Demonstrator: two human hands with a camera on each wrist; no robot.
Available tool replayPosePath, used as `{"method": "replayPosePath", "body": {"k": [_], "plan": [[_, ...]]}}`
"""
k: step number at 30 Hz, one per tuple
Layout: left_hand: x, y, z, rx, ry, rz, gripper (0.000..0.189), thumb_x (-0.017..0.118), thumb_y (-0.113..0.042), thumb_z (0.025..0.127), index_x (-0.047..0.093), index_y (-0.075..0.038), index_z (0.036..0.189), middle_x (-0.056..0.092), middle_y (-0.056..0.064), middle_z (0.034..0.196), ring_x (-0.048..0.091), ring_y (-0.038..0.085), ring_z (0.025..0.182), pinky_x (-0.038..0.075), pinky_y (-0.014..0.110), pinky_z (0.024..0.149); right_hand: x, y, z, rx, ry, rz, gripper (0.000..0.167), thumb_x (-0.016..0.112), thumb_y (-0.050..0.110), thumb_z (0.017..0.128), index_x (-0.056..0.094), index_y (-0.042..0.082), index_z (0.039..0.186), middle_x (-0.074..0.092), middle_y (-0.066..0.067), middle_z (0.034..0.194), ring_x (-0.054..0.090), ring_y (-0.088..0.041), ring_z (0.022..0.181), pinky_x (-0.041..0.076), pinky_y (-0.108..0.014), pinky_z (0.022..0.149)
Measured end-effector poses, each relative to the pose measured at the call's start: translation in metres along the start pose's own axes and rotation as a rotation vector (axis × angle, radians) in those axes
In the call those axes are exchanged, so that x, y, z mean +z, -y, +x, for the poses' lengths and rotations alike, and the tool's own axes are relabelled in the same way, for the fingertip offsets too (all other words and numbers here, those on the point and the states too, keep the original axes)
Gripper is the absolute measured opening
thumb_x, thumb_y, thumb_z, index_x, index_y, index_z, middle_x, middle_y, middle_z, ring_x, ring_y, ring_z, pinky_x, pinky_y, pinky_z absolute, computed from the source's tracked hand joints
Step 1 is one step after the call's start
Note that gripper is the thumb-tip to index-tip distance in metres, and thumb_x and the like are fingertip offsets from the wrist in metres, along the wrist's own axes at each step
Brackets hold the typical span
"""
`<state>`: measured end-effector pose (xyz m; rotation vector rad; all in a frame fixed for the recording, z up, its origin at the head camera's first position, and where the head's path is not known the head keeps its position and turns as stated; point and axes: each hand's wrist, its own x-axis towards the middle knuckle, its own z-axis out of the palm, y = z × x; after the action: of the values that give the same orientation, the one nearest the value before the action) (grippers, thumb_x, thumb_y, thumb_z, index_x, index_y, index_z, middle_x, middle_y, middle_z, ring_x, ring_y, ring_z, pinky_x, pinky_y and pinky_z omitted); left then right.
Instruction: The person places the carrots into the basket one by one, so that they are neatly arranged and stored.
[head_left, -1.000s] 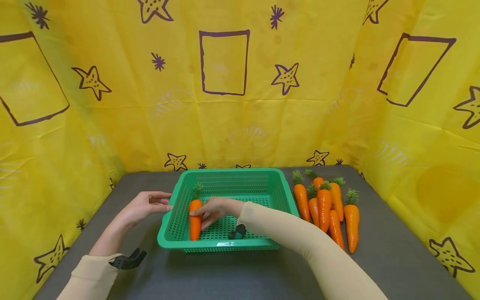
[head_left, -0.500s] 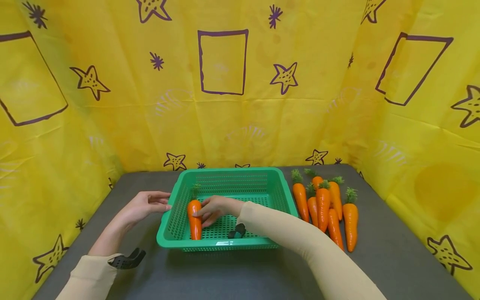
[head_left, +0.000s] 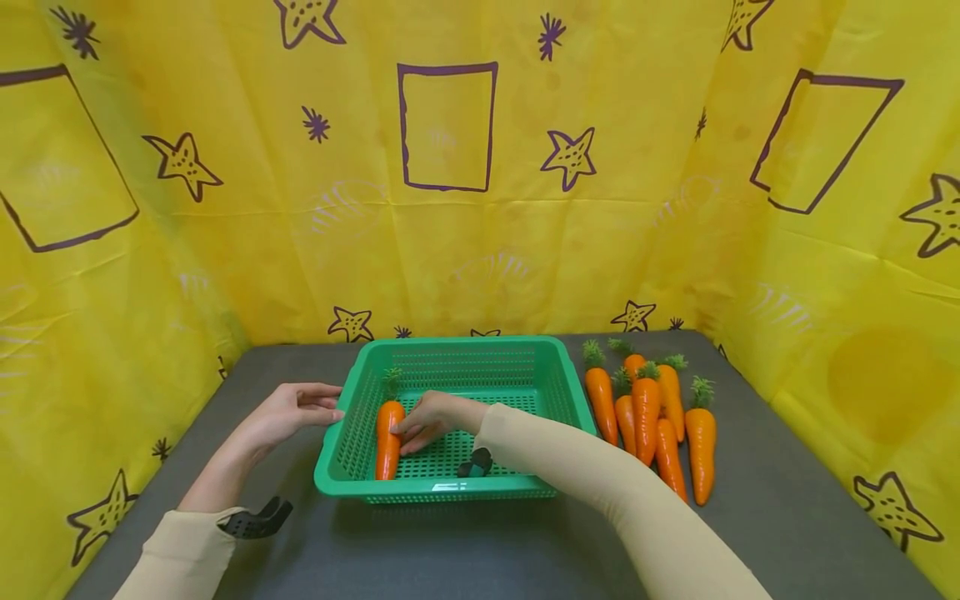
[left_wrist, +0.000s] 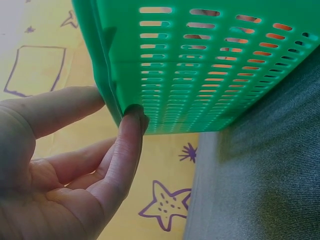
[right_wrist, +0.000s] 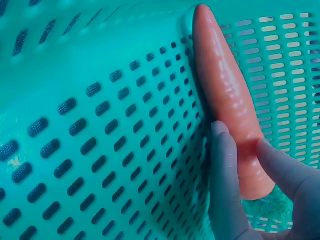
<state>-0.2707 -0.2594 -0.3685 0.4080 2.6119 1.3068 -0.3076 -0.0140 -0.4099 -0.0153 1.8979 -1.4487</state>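
A green plastic basket with slotted walls stands on the dark table. Inside it, along the left wall, lies an orange carrot with its leafy top toward the back. My right hand reaches into the basket and pinches this carrot near its thick end; in the right wrist view thumb and a finger sit on opposite sides of the carrot. At the left, my left hand holds the basket's rim, digits on either side of its lip in the left wrist view.
Several more carrots lie in a loose pile right of the basket, green tops toward the back. A yellow patterned cloth hangs behind and along both sides of the table.
The carrot in the basket has shifted slightly, its narrow end swinging right and then back left. The right thumb has drawn back toward its right side. The left hand stays at the rim.
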Motion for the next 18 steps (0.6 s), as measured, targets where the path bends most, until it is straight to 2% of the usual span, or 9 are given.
{"method": "replayPosePath", "body": {"k": [5,12,15,18], "plan": [[0.001,0.001,0.0,-0.002,0.004,-0.006,0.064,0.071,-0.032,0.085,0.049,0.006,0.132,0.065,0.017,0.114,0.062,0.025,0.104,0.049,0.046,0.093,-0.001,0.0,-0.001,0.009,0.011,0.021,0.014,0.067,0.006,0.087,0.067,-0.005,0.094,0.069,-0.02,0.087,0.068,-0.034,0.092,0.058,-0.034,0.073],[0.002,0.001,0.0,-0.001,0.001,-0.009,0.065,0.071,-0.033,0.085,0.049,0.006,0.133,0.064,0.017,0.115,0.062,0.024,0.104,0.05,0.045,0.093,-0.008,0.001,-0.004,0.018,-0.008,-0.112,0.026,0.072,0.019,0.085,0.066,-0.002,0.1,0.07,-0.018,0.091,0.071,-0.028,0.086,0.058,-0.034,0.072],[0.002,0.001,0.0,-0.01,-0.003,-0.014,0.066,0.071,-0.034,0.084,0.049,0.005,0.133,0.064,0.017,0.116,0.062,0.025,0.105,0.049,0.046,0.094,-0.013,0.003,-0.006,0.031,-0.003,-0.134,0.036,0.072,0.023,0.085,0.062,-0.003,0.107,0.07,-0.018,0.095,0.07,-0.027,0.085,0.058,-0.035,0.074],[0.002,0.002,-0.001,-0.011,-0.006,-0.014,0.066,0.071,-0.034,0.085,0.049,0.004,0.133,0.064,0.018,0.117,0.061,0.026,0.106,0.048,0.047,0.095,-0.019,0.004,-0.009,0.027,0.01,-0.146,0.05,0.072,0.025,0.085,0.054,-0.005,0.121,0.07,-0.018,0.099,0.07,-0.026,0.088,0.057,-0.036,0.077]]}}
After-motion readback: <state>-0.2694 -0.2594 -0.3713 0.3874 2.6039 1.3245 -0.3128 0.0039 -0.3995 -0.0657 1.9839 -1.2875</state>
